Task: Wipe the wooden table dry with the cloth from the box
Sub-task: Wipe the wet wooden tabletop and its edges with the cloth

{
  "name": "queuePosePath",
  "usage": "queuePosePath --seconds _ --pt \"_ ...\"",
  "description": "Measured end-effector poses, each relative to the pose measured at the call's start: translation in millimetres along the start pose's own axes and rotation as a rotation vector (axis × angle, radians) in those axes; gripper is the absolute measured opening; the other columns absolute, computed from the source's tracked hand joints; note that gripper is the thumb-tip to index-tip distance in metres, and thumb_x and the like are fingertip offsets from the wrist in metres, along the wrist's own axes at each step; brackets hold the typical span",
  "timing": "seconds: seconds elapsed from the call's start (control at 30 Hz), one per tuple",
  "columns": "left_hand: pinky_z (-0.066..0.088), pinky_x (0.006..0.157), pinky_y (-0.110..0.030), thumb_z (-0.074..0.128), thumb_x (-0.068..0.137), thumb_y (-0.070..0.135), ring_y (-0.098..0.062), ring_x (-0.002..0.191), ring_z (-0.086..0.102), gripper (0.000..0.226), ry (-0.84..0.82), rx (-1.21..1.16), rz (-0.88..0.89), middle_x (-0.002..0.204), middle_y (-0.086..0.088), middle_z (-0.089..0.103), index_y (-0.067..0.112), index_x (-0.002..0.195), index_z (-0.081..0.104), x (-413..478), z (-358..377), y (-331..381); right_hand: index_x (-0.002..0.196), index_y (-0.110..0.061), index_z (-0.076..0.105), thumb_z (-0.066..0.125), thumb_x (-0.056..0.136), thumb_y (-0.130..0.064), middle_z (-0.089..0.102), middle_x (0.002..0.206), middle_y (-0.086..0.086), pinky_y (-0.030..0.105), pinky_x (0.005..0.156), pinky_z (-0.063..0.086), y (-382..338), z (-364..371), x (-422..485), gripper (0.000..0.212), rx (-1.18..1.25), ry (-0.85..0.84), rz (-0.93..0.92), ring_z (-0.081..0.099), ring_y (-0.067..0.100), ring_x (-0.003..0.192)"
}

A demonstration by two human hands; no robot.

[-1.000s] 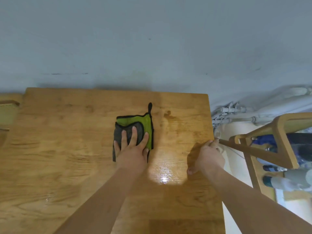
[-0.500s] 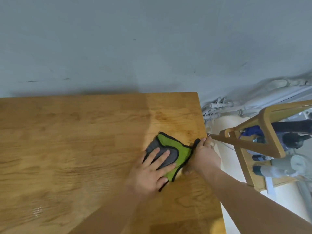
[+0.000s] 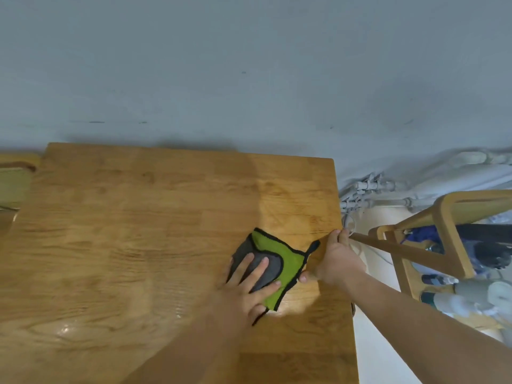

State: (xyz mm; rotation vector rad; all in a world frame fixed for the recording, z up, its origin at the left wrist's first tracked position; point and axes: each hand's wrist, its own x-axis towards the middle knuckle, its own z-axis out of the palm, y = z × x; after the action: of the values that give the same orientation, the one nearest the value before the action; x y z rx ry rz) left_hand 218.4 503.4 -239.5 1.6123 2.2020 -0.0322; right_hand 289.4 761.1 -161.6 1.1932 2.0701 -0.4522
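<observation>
Left hand (image 3: 246, 284): fingers spread flat, pressing the green-and-grey cloth (image 3: 282, 261) onto the wooden table (image 3: 138, 231), near its right edge.
Right hand (image 3: 336, 259): lying on that edge just beside the cloth, fingers stretched forward, holding nothing, apparently bracing.
Method: the palm should be bearing down evenly, with strokes overlapping and working toward the wet sheen (image 3: 63, 329) glinting at the near left.
Wooden rack (image 3: 443, 217): standing beyond the table's right side.
Brands, labels, writing: none is showing legibly.
</observation>
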Motion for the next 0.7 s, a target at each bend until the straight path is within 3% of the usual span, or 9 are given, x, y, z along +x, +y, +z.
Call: queuePosePath --seconds 0.1,0.17,0.2,0.27,0.33,0.4,0.5,0.6,0.7 --pt "0.006 0.123 -0.065 0.03 0.104 0.056 -0.03 0.156 -0.022 0.062 -0.014 -0.064 -0.231 0.171 0.001 -0.018 0.054 0.159 0.0 25 -23 -20 0.161 -0.014 0.006 0.091 0.043 -0.067 0.002 0.169 0.01 0.052 0.112 0.043 -2 -18 12 0.155 0.048 0.029 0.004 0.023 0.03 0.153" --pt "-0.011 0.122 -0.065 0.025 0.109 0.049 -0.033 0.148 -0.04 0.065 -0.076 -0.187 -0.429 0.162 0.001 -0.041 0.052 0.155 -0.022 34 -32 2 0.163 -0.02 -0.002 0.094 0.05 -0.061 -0.008 0.17 0.007 0.054 0.115 0.039 -7 -33 20 0.153 0.048 0.059 0.003 0.017 0.03 0.156" --pt "-0.013 0.121 -0.066 0.029 0.109 0.045 -0.036 0.148 -0.04 0.068 -0.068 -0.221 -0.457 0.163 -0.001 -0.04 0.05 0.156 -0.021 32 -31 16 0.163 -0.021 -0.007 0.095 0.053 -0.057 -0.014 0.17 0.006 0.054 0.117 0.036 -10 -39 23 0.154 0.038 0.066 0.004 0.012 0.03 0.157" --pt "0.001 0.12 -0.068 0.044 0.104 0.042 -0.042 0.156 -0.017 0.07 0.026 -0.219 -0.369 0.173 -0.006 -0.012 0.048 0.162 0.005 15 -18 33 0.162 -0.018 -0.011 0.096 0.055 -0.054 -0.018 0.17 0.005 0.054 0.119 0.031 -18 -49 32 0.156 -0.015 0.079 0.001 0.004 0.028 0.158" --pt "0.019 0.114 -0.066 0.046 0.098 0.048 -0.04 0.157 0.013 0.062 0.03 -0.128 -0.212 0.172 -0.006 0.019 0.047 0.158 0.03 -4 -10 17 0.162 -0.012 -0.008 0.097 0.055 -0.054 -0.013 0.171 0.008 0.053 0.121 0.03 -26 -55 44 0.156 -0.079 0.078 -0.019 0.003 0.028 0.158" --pt "0.022 0.114 -0.062 0.039 0.099 0.053 -0.036 0.156 0.021 0.059 0.007 -0.018 -0.133 0.171 -0.003 0.023 0.048 0.157 0.03 -7 -11 -23 0.162 -0.007 -0.006 0.097 0.054 -0.053 -0.012 0.171 0.01 0.052 0.121 0.032 -31 -55 52 0.156 -0.104 0.071 -0.01 0.003 0.028 0.158" --pt "0.013 0.12 -0.059 0.026 0.101 0.054 -0.033 0.159 0.002 0.062 -0.003 -0.057 -0.354 0.174 -0.001 0.009 0.05 0.161 0.009 7 -30 -72 0.163 -0.01 -0.005 0.098 0.053 -0.052 -0.013 0.171 0.007 0.054 0.118 0.036 -31 -55 55 0.157 -0.1 0.095 -0.003 0.002 0.026 0.158" --pt "-0.002 0.124 -0.062 0.009 0.103 0.057 -0.031 0.154 -0.028 0.058 0.01 -0.189 -0.579 0.171 0.003 -0.023 0.055 0.155 -0.016 40 -50 -93 0.164 -0.016 -0.005 0.098 0.051 -0.051 -0.019 0.17 0.002 0.051 0.119 0.035 -20 -47 58 0.157 -0.019 0.104 -0.022 -0.007 0.021 0.158" --pt "-0.011 0.119 -0.069 0.01 0.105 0.057 -0.036 0.147 -0.04 0.06 -0.064 -0.276 -0.702 0.162 0.003 -0.043 0.053 0.152 -0.027 98 -80 -92 0.164 -0.021 -0.005 0.098 0.047 -0.052 -0.022 0.169 -0.004 0.051 0.114 0.042 -17 -47 66 0.159 0.009 0.132 -0.033 -0.006 0.016 0.158"
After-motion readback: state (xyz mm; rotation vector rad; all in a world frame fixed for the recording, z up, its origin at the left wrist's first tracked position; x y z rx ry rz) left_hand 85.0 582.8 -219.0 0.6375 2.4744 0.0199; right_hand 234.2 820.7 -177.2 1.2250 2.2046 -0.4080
